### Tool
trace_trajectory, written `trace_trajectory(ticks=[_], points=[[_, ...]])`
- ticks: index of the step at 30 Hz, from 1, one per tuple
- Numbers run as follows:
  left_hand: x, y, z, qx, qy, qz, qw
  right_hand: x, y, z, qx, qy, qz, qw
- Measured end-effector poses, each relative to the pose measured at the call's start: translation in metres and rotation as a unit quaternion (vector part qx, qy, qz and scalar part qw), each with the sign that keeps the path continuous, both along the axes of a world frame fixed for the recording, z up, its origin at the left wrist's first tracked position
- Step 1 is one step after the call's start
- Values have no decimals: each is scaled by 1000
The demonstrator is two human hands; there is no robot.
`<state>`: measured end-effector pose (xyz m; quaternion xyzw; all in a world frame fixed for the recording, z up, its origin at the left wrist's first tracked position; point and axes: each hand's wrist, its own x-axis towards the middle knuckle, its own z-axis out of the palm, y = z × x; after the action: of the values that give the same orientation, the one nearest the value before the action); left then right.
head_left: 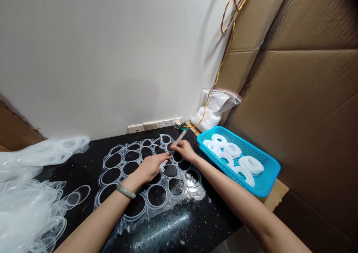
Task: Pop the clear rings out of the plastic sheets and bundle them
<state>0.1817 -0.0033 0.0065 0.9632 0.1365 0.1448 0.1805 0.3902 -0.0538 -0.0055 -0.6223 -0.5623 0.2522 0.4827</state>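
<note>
A translucent silicone sheet (134, 178) with several round cut-out holes lies flat on the black table (179, 223). My left hand (152, 167) rests palm down on the sheet, fingers together, a small white piece under its fingertips; a green bangle (125, 191) circles that wrist. My right hand (184, 149) pinches a thin pale stick-like tool (179, 138), its lower end touching the sheet's far rings beside my left fingertips.
A blue plastic basket (268, 174) holding white rings (232, 149) stands at the right. A heap of translucent sheets (30, 193) lies at the left. Behind are a bag of white parts (215, 109), wall sockets (153, 125), a yellow cable (226, 44) and cardboard (307, 96).
</note>
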Motion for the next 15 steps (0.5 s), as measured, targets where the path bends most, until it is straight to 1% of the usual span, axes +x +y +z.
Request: trace_trajectory(ticks=[2, 5, 11, 15], points=[[0, 0, 0, -4, -3, 3, 1000, 2, 1, -7, 5, 13, 5, 1000], [1, 1, -2, -5, -5, 7, 1000, 3, 1, -11, 2, 19, 9, 1000], [0, -1, 0, 8, 0, -6, 1000, 2, 0, -11, 0, 3, 5, 1000], [1, -3, 2, 24, -3, -8, 1000, 1, 0, -10, 9, -28, 12, 999]])
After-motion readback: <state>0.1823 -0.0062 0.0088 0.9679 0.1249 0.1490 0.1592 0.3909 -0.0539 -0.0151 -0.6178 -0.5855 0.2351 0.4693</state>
